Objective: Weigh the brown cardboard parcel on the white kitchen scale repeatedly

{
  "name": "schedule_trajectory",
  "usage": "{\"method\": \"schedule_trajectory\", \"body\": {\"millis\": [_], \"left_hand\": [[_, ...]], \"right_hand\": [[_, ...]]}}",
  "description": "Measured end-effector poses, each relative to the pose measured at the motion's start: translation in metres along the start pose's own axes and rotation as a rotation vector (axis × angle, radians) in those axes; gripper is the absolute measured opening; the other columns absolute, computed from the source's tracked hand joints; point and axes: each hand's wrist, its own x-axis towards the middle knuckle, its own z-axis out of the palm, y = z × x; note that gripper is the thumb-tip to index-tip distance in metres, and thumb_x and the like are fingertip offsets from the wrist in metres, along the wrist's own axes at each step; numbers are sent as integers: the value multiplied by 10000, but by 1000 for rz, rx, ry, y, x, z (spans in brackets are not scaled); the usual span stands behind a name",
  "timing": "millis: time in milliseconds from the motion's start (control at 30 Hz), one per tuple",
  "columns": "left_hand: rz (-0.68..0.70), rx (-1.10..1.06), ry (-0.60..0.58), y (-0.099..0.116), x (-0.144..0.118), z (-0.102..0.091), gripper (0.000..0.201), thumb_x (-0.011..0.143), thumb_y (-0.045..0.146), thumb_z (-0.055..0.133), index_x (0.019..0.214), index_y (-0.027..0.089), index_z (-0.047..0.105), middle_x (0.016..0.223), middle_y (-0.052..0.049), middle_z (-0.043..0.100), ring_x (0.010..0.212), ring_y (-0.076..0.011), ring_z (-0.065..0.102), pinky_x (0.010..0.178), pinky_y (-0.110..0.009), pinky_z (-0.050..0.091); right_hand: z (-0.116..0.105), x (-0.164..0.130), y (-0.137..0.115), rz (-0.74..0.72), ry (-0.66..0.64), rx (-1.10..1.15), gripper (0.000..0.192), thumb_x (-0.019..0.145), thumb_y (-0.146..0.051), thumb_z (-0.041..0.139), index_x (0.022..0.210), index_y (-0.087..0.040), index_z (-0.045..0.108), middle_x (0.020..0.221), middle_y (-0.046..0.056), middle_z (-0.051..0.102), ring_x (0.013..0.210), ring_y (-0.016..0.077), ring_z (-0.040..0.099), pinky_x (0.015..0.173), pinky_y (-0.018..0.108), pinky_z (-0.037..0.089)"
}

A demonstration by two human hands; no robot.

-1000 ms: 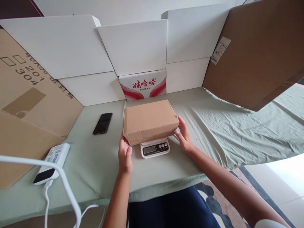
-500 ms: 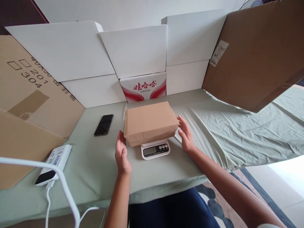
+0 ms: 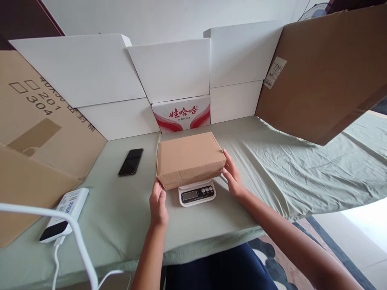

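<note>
Nearest my camera I have dark blue trousers (image 3: 220,268) at the edge of the cloth-covered counter (image 3: 121,217), with a thick white cable (image 3: 86,257) arching through the lower left. Beyond that cable lies a white power bank (image 3: 78,200) with a black end, a thinner white lead (image 3: 56,257) plugged into it.

In front of me, my left hand (image 3: 159,205) has its fingers against the lower near-left corner of a closed cardboard box (image 3: 191,155), thumb pointing up. My right hand (image 3: 233,175) wraps the box's right end, its fingers along the side and its thumb by the near corner. Between them, the two hands hold the box, above a white digital scale (image 3: 197,195) whose front panel, with display and three round buttons, pokes out toward me. The underside is hidden, so I can't say how much of the weight the scale is taking.

Left of the box and well apart from it, a black smartphone (image 3: 131,162) lies flat. Farther out, a big printed carton (image 3: 33,133) stands on the left and a larger brown carton (image 3: 326,72) with a white label on the right. Stacked white boxes (image 3: 236,56) line the back, above and beside a red-and-white carton (image 3: 181,114), before a pale wall (image 3: 169,20).
</note>
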Motion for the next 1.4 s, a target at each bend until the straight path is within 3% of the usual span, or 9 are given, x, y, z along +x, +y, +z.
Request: {"method": "schedule_trajectory", "body": {"millis": [133, 267, 367, 467, 600, 800, 933, 1167, 1400], "left_hand": [[40, -33, 8, 14, 11, 5, 656, 914, 556, 573, 1450, 178, 571, 1428, -167, 622, 1386, -337, 539, 1115, -424, 448], [140, -71, -16, 34, 56, 16, 597, 912, 512, 594, 1428, 213, 577, 1444, -135, 608, 1408, -314, 516, 1135, -419, 429], [153, -32, -36, 31, 99, 26, 568, 919, 558, 565, 1383, 233, 602, 1398, -127, 636, 1377, -300, 547, 1145, -434, 421], [109, -4, -30, 10, 123, 31, 567, 920, 595, 550, 1364, 245, 598, 1381, -125, 640, 1367, -285, 559, 1154, -447, 413], [67, -14, -37, -22, 124, 33, 588, 918, 611, 546, 1382, 253, 574, 1414, -124, 621, 1395, -279, 533, 1171, -452, 393], [-73, -86, 6, -45, 125, 41, 560, 916, 576, 546, 1375, 255, 568, 1462, -119, 595, 1426, -260, 508, 1180, -430, 379], [-127, -84, 17, -50, 132, 40, 568, 912, 560, 545, 1375, 231, 579, 1446, -128, 612, 1412, -266, 522, 1183, -445, 377], [0, -101, 337, -38, 143, 6, 628, 945, 487, 439, 1499, 191, 466, 1674, -138, 343, 1572, -222, 264, 1265, -408, 218], [23, -43, 269, -48, 147, -3, 690, 954, 576, 350, 1555, 240, 396, 1709, -114, 268, 1591, -227, 183, 1277, -440, 176]], "right_hand": [[1, 14, -14, -30, 10, 16, 655, 997, -604, 490, 1592, -391, 318, 1669, 32, 359, 1496, 308, 420, 1158, 505, 464], [2, 57, -30, -105, 65, 57, 673, 980, -625, 504, 1581, -373, 337, 1651, 30, 388, 1479, 320, 438, 1204, 519, 414], [11, 91, -18, -149, 79, 68, 706, 968, -664, 477, 1585, -356, 323, 1665, 23, 369, 1514, 331, 390, 1245, 530, 356], [23, 108, 12, -136, 63, 68, 779, 950, -706, 458, 1600, -311, 290, 1672, 51, 354, 1534, 323, 366, 1259, 504, 343], [30, 107, 42, -70, 31, 102, 849, 929, -716, 486, 1619, -294, 225, 1686, 56, 325, 1534, 312, 369, 1265, 489, 329], [29, 106, 46, 12, 9, 156, 824, 919, -682, 536, 1598, -298, 269, 1682, 41, 335, 1545, 292, 351, 1293, 481, 267], [28, 110, 50, 59, 1, 161, 808, 913, -667, 543, 1590, -309, 286, 1684, 31, 333, 1560, 291, 316, 1306, 508, 228], [15, 107, 59, 66, 170, 121, 814, 918, -662, 499, 1619, -379, 196, 1748, -55, 131, 1629, 241, 119, 1314, 516, 216], [14, 102, 62, 106, 145, 52, 770, 942, -651, 471, 1613, -350, 244, 1726, 11, 240, 1597, 259, 257, 1281, 524, 285]]}}
